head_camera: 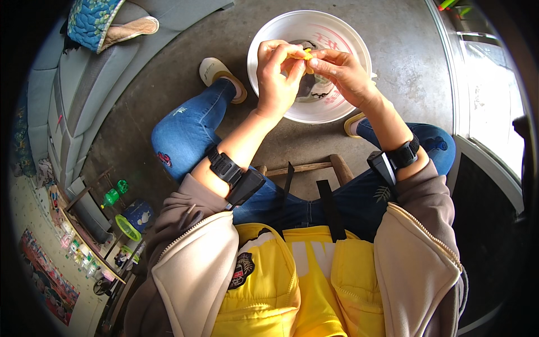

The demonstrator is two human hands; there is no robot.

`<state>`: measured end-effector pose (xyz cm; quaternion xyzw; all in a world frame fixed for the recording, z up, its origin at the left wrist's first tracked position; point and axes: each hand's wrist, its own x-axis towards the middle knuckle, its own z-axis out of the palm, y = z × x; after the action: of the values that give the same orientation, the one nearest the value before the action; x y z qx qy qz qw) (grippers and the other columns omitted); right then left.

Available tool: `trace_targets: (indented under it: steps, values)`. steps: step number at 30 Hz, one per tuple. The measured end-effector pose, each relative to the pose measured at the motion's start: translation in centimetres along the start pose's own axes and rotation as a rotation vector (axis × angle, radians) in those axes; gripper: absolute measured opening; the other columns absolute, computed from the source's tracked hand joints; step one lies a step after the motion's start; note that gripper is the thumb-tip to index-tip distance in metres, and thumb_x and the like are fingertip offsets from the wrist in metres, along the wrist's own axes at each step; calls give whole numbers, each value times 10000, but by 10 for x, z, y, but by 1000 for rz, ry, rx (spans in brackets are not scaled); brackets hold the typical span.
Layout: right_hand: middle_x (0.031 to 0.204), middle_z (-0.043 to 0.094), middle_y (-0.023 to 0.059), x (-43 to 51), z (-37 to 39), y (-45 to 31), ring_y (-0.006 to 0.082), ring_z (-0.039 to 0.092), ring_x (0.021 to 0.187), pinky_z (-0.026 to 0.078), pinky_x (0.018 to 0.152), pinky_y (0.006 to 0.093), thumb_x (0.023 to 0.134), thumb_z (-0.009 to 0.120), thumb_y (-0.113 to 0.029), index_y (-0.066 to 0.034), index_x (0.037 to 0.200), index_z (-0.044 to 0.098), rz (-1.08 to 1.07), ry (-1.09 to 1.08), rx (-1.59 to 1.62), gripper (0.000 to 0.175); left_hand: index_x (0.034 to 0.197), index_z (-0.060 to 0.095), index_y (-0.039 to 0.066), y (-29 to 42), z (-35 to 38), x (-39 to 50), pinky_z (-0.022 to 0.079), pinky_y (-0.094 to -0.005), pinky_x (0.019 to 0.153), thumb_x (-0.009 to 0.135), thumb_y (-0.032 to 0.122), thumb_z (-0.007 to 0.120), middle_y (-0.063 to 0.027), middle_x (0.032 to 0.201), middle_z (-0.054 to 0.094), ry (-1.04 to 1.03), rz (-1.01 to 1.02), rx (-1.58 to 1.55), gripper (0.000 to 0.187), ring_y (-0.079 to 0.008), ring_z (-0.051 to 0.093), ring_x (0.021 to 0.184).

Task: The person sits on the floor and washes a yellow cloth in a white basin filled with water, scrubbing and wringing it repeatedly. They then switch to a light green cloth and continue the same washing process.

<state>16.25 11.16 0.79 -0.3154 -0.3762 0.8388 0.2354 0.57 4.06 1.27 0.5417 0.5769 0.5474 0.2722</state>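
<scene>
Above a round white basin [353, 31], my left hand [276, 80] pinches a small yellow piece [309, 56] between thumb and fingers. My right hand [347, 78] grips the same piece from the other side, thumb and forefinger meeting my left fingertips. The piece is partly covered by the fingers, so its kind cannot be settled. Red markings show on the basin's inner wall. At its bottom lie greyish material [306, 86] and dark curled strips [321, 95], partly hidden behind my hands.
The basin stands on a concrete floor [177, 71] between my feet. Beneath me is a wooden stool [341, 168]. A grey sofa [80, 101] runs along the left, with a blue quilted slipper [90, 25] on it. A green bottle [111, 197] lies lower left; a glazed door [490, 84] is at right.
</scene>
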Motion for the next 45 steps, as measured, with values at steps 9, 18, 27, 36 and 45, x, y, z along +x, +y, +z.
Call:
trace_targets:
  steps: [9, 18, 27, 36, 45]
  values:
    - [1078, 615, 86, -1, -2, -2, 163, 601, 985, 475, 911, 289, 863, 656, -106, 40, 1039, 660, -18, -19, -3, 229, 838, 521, 19, -1, 4, 0, 572, -320, 819, 743, -96, 642, -97, 1042, 436, 7, -14, -212, 192, -239, 558, 1054]
    - [1133, 557, 63, 5, -9, 0, 158, 536, 1079, 408, 990, 305, 893, 606, -77, 19, 1084, 609, -216, 27, -445, 214, 763, 528, 29, 1, -2, -1, 566, -303, 799, 709, -44, 670, -97, 1065, 412, -68, 66, -71, 169, -214, 517, 1052]
    - [1236, 494, 76, 1, 0, -4, 163, 517, 1129, 415, 993, 306, 869, 606, -29, 25, 1070, 606, -283, -91, -404, 209, 776, 540, 32, -4, 3, -1, 563, -286, 791, 703, -48, 693, -90, 1033, 417, 64, 40, -124, 188, -203, 531, 997]
    - [1087, 598, 89, 5, -15, 10, 151, 585, 959, 467, 888, 295, 885, 550, -34, 32, 1008, 604, -239, 107, -462, 150, 827, 519, 30, -5, 3, -2, 563, -288, 734, 717, -15, 693, -92, 988, 447, -12, 6, -162, 211, -196, 542, 933]
    - [993, 562, 66, 11, -28, -2, 158, 546, 961, 446, 861, 294, 969, 399, -131, -13, 1023, 526, -58, 508, -36, 181, 882, 419, 20, -15, -4, -4, 496, -266, 611, 859, 16, 492, -81, 764, 547, 124, -317, -280, 76, -130, 582, 681]
